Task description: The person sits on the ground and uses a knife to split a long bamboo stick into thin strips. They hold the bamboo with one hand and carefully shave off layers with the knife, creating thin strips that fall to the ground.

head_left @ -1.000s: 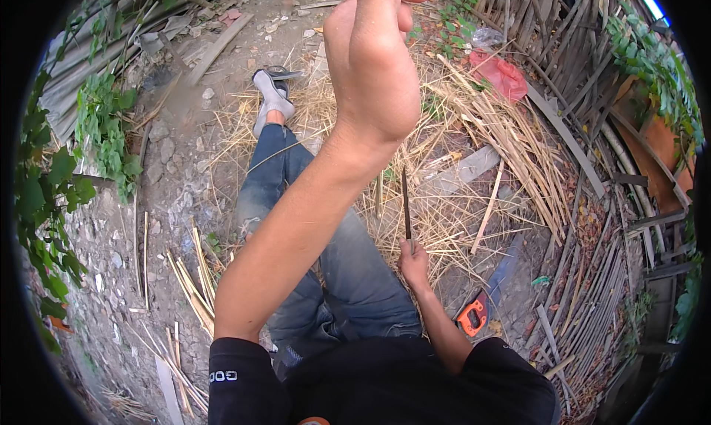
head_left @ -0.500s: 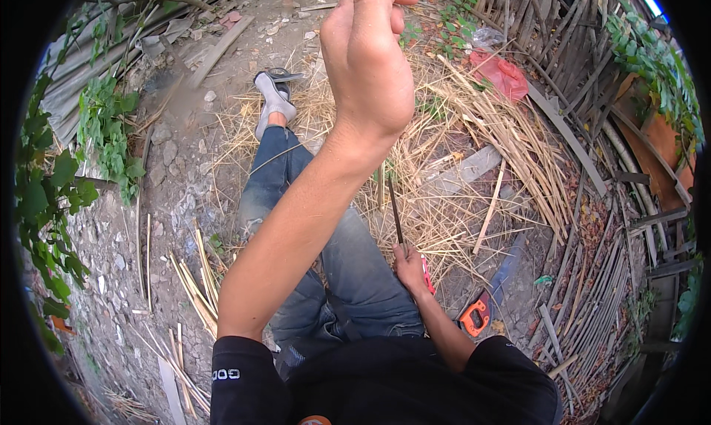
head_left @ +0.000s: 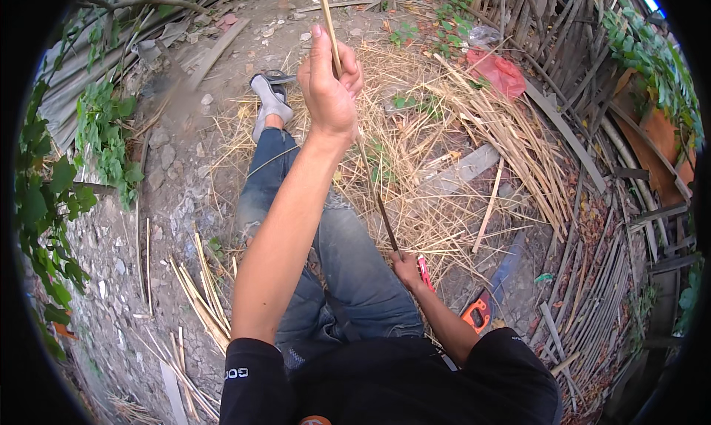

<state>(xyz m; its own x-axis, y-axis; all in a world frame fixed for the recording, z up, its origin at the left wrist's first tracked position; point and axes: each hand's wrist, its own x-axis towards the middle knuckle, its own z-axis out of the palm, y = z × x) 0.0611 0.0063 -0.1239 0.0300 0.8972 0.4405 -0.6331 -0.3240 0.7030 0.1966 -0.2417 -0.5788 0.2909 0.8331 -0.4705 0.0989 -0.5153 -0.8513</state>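
My left hand (head_left: pixel 329 99) is raised above my legs, fingers closed around a thin pale bamboo strip (head_left: pixel 326 14) that runs up past the top of the view. Low beside my thigh, my right hand (head_left: pixel 406 270) is closed on the near end of a long, narrow dark strip (head_left: pixel 385 221). This strip slants up toward my left wrist; I cannot tell whether it joins the pale one. A red-handled tool (head_left: pixel 424 272) lies against or just beside my right hand. Farther right, a handsaw (head_left: pixel 477 315) with an orange handle rests on the ground.
Pale shavings (head_left: pixel 415 203) cover the ground before me, with long split strips (head_left: pixel 511 151) at the right. More bamboo strips (head_left: pixel 200 299) lie left of my legs. A red plastic bag (head_left: pixel 500 73), a flat board (head_left: pixel 463 167) and a stick fence (head_left: pixel 585 62) stand or lie beyond.
My left hand has come lower and to the left and turned, showing the pale strip in its fingers. My right hand has shifted slightly left, still holding the dark strip.
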